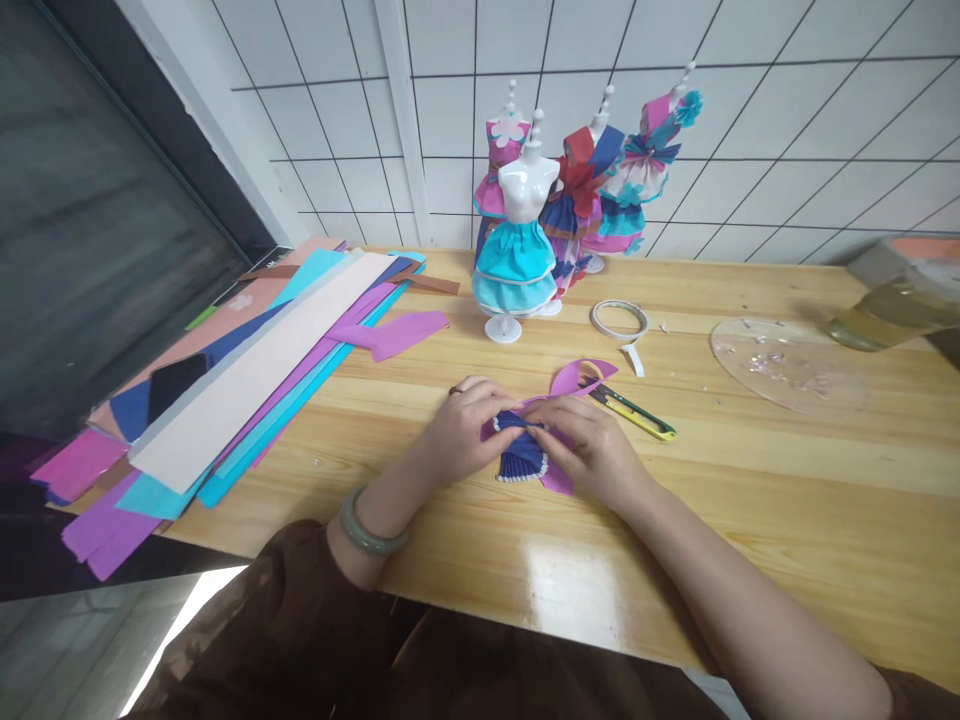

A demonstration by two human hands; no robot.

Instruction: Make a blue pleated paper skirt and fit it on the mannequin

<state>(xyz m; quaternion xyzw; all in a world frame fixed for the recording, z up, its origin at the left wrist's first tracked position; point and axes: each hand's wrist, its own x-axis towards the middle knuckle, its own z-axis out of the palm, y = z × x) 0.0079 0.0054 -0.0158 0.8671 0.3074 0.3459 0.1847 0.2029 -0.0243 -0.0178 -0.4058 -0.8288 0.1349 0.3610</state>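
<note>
Between my two hands is a piece of pleated dark blue crepe paper (521, 461) with white edges, fanned out toward me. My left hand (471, 430) pinches its left side between thumb and fingers. With thumb and forefinger closed at its gathered middle, my right hand (589, 440) grips it from the right. A purple paper strip (559, 478) lies under the pleats and partly under my right hand. Just beyond the right hand, a yellow and black pair of thread snips (634, 410) rests on a curled purple paper piece (568, 378).
Stacked coloured paper strips (262, 360) cover the table's left side. Small dress forms, one in a turquoise skirt (516, 268), stand at the back near the tiled wall. A tape roll (619, 319), a clear round plate (780, 365) with tiny bits and a glass cup (892, 305) sit to the right.
</note>
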